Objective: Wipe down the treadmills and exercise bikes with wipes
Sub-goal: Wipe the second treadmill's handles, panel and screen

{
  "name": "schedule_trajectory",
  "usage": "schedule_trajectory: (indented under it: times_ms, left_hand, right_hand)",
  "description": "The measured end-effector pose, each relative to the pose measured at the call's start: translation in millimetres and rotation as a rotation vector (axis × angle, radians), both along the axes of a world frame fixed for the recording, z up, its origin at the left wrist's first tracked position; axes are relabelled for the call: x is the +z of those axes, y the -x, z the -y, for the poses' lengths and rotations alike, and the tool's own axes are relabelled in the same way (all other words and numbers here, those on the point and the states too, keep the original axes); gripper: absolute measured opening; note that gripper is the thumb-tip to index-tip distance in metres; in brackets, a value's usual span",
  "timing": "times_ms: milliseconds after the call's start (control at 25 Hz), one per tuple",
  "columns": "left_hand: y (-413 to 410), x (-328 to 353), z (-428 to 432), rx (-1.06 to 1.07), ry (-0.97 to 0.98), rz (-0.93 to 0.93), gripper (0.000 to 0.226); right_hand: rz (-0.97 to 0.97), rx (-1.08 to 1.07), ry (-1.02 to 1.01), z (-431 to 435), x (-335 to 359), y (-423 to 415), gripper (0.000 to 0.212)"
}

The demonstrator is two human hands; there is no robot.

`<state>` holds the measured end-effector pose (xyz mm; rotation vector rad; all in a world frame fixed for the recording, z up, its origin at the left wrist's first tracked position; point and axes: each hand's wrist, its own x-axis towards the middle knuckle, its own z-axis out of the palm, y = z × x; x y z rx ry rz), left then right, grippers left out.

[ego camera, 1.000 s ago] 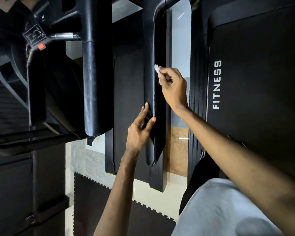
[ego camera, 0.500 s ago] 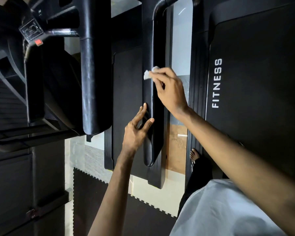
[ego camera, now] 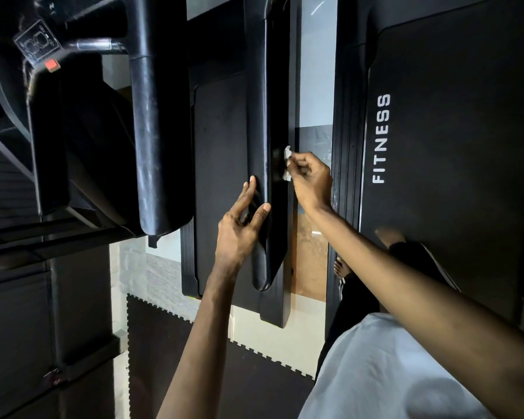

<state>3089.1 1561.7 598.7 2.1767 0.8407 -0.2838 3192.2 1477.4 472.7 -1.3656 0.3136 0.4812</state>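
A long black treadmill handrail (ego camera: 266, 101) runs down the middle of the view. My right hand (ego camera: 310, 182) pinches a small white wipe (ego camera: 286, 161) against the rail's right side. My left hand (ego camera: 239, 231) rests on the rail's left edge lower down, fingers spread along it, holding nothing. A treadmill deck marked FITNESS (ego camera: 436, 131) fills the right side. Another black deck (ego camera: 218, 176) lies beneath the rail.
A second thick black handrail (ego camera: 155, 122) hangs to the left, with a console part and red tab (ego camera: 50, 65) at top left. Black interlocking floor mats (ego camera: 212, 358) and pale floor show below. My white shirt (ego camera: 390, 373) and a bare foot (ego camera: 342, 269) are at lower right.
My right hand has carried the wipe from the rail's left face to its right side and lower down. My left hand has stayed on the rail's left edge.
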Motion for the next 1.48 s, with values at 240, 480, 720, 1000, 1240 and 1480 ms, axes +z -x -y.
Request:
schedule_trajectory:
  times_ms: [240,480,720,1000,1240,1480]
  left_hand:
    - [2,-2,2,-0.010,-0.004,0.013,0.059]
    - [18,-3,13,0.070,-0.105,0.054,0.053]
    - [51,-6,19,0.126,-0.063,0.028,0.051]
    - [59,-6,18,0.099,-0.031,0.018,0.055]
    - [64,-6,16,0.087,-0.018,0.004,0.056]
    - [70,-4,21,0.123,-0.018,0.006,0.053]
  right_hand:
    - [-0.196,-0.057,0.042,-8,-4,1,0.013]
    - [0.075,0.037,-0.048,11,25,22,0.007]
    - [0.409,0.075,0.026,18,42,13,0.009]
    - [0.673,0.226,0.141,37,35,34,0.016]
    - [0.635,0.214,0.175,24,52,6,0.026]
    - [0.739,0.320,0.196,37,47,28,0.018]
